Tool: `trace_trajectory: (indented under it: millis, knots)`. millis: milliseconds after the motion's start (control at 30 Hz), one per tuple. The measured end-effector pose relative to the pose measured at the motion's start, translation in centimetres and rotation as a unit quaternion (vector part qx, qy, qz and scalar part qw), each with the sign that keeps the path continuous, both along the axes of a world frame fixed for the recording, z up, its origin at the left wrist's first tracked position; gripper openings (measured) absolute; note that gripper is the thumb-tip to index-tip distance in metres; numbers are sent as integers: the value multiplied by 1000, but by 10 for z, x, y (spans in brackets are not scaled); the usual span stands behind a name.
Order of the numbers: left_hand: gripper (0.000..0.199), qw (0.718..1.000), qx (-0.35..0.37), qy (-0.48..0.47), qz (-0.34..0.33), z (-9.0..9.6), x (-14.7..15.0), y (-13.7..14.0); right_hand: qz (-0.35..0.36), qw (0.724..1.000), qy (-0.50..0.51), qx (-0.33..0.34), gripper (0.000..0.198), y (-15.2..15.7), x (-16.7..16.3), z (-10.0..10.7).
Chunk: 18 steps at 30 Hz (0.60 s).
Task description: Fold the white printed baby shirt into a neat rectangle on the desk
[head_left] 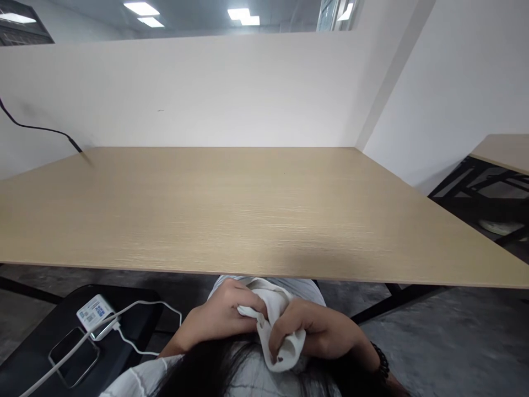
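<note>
A crumpled white cloth point(270, 298) is bunched over my lap, just below the front edge of the wooden table point(231, 204). My left hand point(229, 309) grips the cloth's left side with curled fingers. On the other side, my right hand point(314, 328) pinches a folded part of it, with the thumb pressed on the fabric. Some fingertips of both hands are hidden in the folds. A dark bead bracelet point(381, 361) circles my right wrist.
A black chair point(136, 300) at lower left carries a white box-shaped device point(97, 314) with white cables point(138, 302). A black cable point(45, 129) reaches the table's back left corner. A white wall point(223, 94) stands behind the table. Another table point(504, 150) is at right.
</note>
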<state>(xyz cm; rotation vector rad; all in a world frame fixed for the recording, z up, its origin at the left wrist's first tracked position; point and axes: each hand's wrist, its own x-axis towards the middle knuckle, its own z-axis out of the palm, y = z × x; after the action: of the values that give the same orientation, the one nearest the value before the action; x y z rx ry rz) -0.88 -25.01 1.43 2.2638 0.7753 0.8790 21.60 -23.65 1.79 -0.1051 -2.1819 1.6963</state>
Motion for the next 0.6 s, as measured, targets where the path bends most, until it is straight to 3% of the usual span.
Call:
trace_trajectory:
  millis: [100, 200, 267, 333, 433, 500, 600]
  knots:
    - [43, 998, -55, -5, 35, 1, -3, -1, 20, 1000, -7, 21, 46, 1, 2, 0]
    - [40, 996, -78, 9, 40, 5, -6, 0, -8, 999, 3, 31, 40, 1, 6, -1]
    - [45, 995, -93, 26, -15, 9, -7, 1, -39, 998, 17, 42, 35, 2, 11, 2]
    - [40, 986, -119, 30, -113, 13, -5, 3, -63, 996, 22, 65, 29, 3, 22, 10]
    - [27, 961, -144, 12, -234, 16, 0, 8, -95, 991, -2, 99, 44, 5, 55, 25]
    - [25, 953, -142, -4, -269, 16, 1, 13, -159, 980, -59, 104, 45, 4, 81, 30]
    - [28, 953, -122, -14, -277, 16, -12, 22, -273, 936, -204, 87, 42, -2, 110, 24]
